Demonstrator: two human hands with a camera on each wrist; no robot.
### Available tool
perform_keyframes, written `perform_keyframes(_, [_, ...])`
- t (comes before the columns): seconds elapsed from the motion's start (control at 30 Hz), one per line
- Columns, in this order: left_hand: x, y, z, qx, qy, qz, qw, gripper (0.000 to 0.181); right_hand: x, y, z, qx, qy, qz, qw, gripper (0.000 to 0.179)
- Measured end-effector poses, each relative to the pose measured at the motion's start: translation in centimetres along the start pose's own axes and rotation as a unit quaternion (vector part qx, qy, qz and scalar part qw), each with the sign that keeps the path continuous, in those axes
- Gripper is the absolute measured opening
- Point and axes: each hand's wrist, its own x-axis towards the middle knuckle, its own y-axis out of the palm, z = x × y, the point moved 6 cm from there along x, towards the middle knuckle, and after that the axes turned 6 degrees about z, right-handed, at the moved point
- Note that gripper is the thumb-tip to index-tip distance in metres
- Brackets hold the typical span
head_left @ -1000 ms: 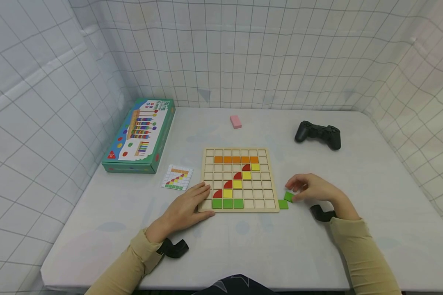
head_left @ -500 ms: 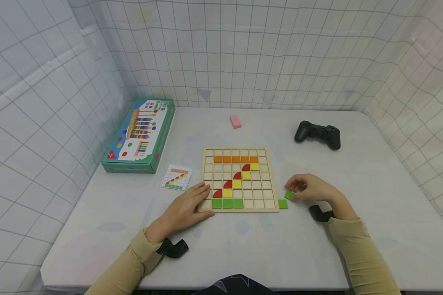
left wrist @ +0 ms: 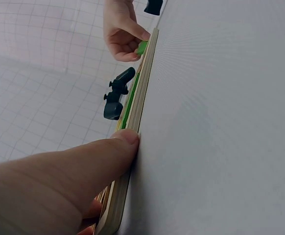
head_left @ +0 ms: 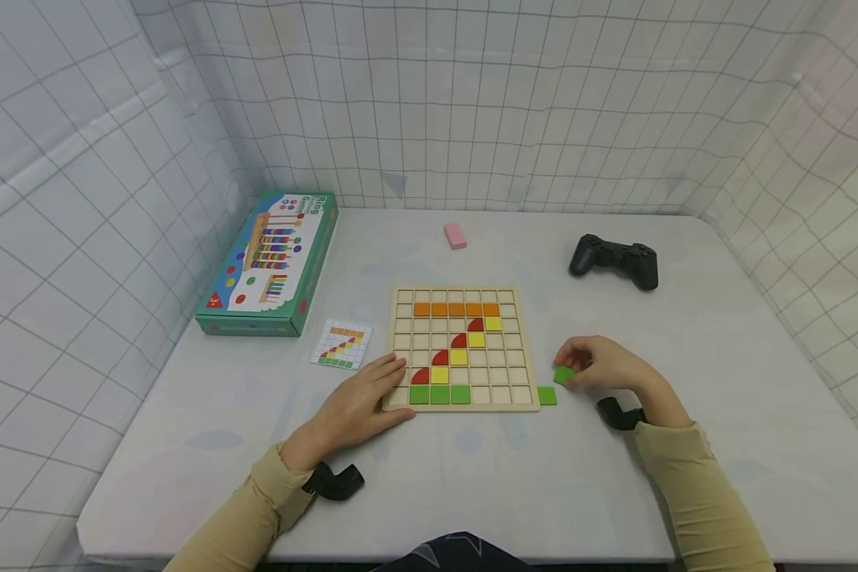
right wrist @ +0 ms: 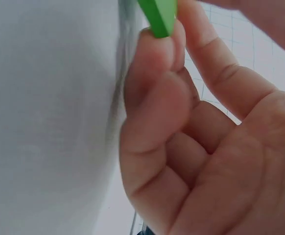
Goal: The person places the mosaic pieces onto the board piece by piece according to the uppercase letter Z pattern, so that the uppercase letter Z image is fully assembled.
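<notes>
In the head view my right hand (head_left: 604, 367) pinches a green square tile (head_left: 563, 374) between thumb and fingers, just right of the wooden grid board (head_left: 500, 378). The right wrist view shows the same green tile (right wrist: 159, 17) in the fingertips, other fingers curled. A second green tile (head_left: 547, 396) lies on the table against the board's right edge. My left hand (head_left: 363, 401) rests on the board's lower left corner, its thumb (left wrist: 118, 152) along the front edge. Orange, red quarter-round, yellow and green pieces sit in the board's cells.
A pattern card (head_left: 342, 344) lies left of the board, near a green game box (head_left: 268, 266). A pink block (head_left: 455, 236) sits behind the board, and a black game controller (head_left: 613, 261) at the back right. Gridded white sheets wall the table in.
The green tile in my right hand has come up and away from the tile on the table, turning a little. My left hand has stayed on the board.
</notes>
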Motion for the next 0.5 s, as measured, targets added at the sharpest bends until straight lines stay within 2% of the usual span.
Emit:
perform_keyframes(0.3, [0.0,0.1,0.1,0.002,-0.006,0.008,1.0,0.071,0.9,-0.1,0.3,-0.008,0.007,-0.003,0.9999,0.021])
perform_keyframes(0.5, [0.0,0.2,0.2,0.001,-0.009,0.011,0.9999,0.072,1.5,0.2,2.2,-0.033,-0.027,-0.025,0.9988,0.015])
